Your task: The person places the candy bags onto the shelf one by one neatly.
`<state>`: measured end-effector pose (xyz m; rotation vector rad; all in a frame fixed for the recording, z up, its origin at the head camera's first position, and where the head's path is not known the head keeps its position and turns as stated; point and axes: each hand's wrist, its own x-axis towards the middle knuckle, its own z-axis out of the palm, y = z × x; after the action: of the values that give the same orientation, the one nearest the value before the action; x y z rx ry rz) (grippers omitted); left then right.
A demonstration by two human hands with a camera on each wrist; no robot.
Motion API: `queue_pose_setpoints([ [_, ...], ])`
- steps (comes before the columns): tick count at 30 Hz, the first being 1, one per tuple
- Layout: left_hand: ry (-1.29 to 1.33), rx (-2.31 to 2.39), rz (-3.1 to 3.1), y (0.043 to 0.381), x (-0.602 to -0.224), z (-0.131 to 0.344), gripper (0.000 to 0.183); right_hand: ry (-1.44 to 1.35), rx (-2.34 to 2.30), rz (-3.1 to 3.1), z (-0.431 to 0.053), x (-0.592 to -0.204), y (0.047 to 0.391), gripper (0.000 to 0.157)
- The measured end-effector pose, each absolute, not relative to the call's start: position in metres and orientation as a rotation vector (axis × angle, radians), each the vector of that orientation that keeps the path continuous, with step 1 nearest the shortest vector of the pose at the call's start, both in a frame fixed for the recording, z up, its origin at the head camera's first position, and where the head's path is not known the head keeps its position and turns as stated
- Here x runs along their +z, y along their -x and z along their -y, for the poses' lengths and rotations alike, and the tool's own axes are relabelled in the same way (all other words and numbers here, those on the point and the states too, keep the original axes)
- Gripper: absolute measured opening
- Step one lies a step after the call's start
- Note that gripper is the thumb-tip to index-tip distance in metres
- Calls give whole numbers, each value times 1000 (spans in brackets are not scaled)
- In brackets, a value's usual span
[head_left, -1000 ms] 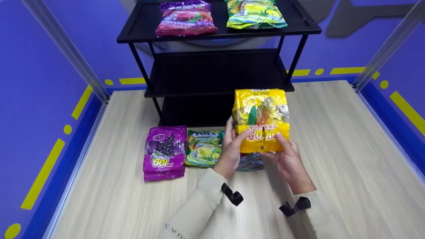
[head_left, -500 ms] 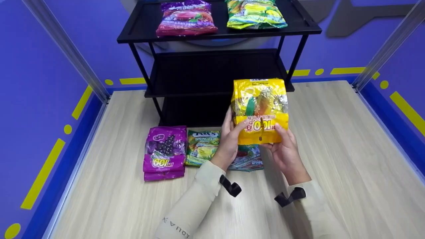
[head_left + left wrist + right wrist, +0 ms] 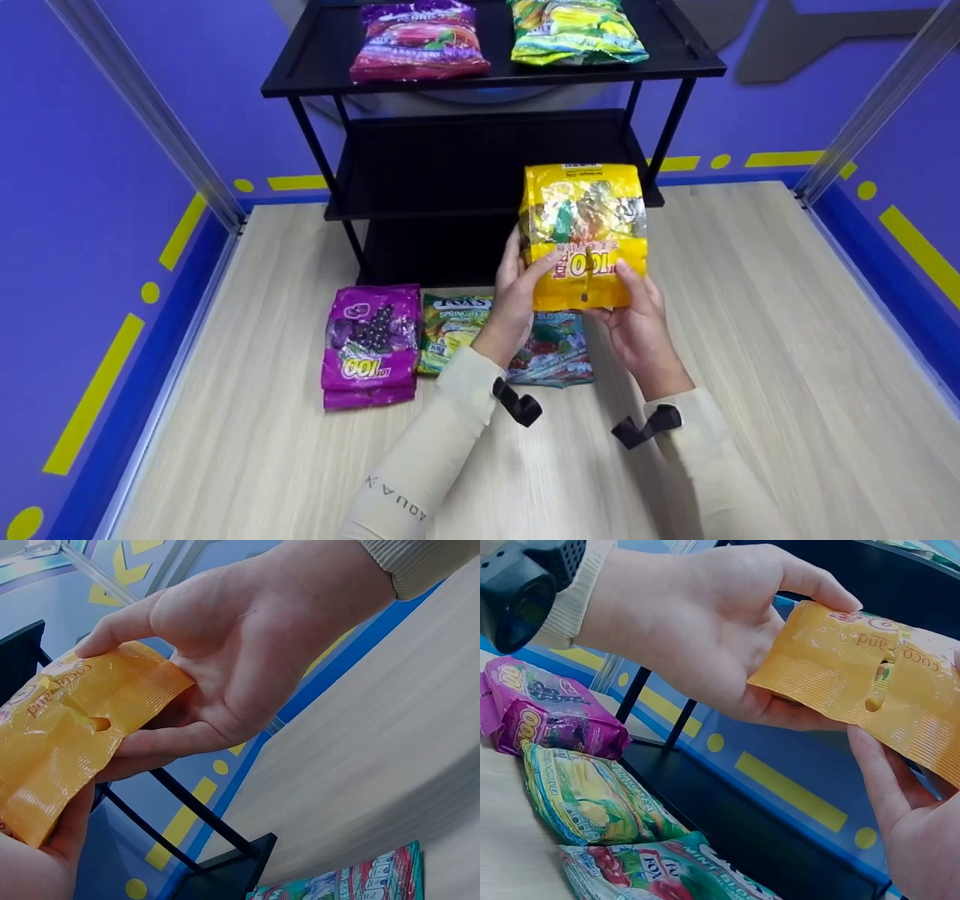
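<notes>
Both hands hold a yellow bag of jelly candies (image 3: 585, 210) upright in front of the rack, as the head view shows. My left hand (image 3: 517, 300) grips its lower left side, thumb on the front and fingers behind. At the lower right, my right hand (image 3: 637, 326) grips it the same way. The right wrist view shows the bag's crimped edge and punched hole (image 3: 874, 701) between the hands. On the table below lie a purple grape candy bag (image 3: 373, 345), a green Fox's candy bag (image 3: 454, 330) and a teal mint candy bag (image 3: 553, 352), the last two partly hidden by my left arm.
A black three-tier rack (image 3: 487, 165) stands at the back of the table (image 3: 262, 450). On its top shelf lie a purple-red candy bag (image 3: 420, 45) and a yellow-green candy bag (image 3: 576, 34). Blue panels (image 3: 82, 225) enclose the table at the sides and back.
Both hands have lifted the yellow bag away from me toward the rack, so it now overlaps the middle shelf. More of the teal bag shows beneath it.
</notes>
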<state>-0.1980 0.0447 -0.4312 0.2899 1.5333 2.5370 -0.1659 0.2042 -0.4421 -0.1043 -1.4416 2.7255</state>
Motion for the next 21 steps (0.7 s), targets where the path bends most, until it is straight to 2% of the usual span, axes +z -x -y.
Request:
queue_pose_setpoints([
  [6,-284,2555,-1453,198,-433,-44,76,202,2711,1379,-201,-438,170,37],
  [21,-285,2535,-1620,181,-442,-48,69,231,2712,1311,-193,-426,180,49],
])
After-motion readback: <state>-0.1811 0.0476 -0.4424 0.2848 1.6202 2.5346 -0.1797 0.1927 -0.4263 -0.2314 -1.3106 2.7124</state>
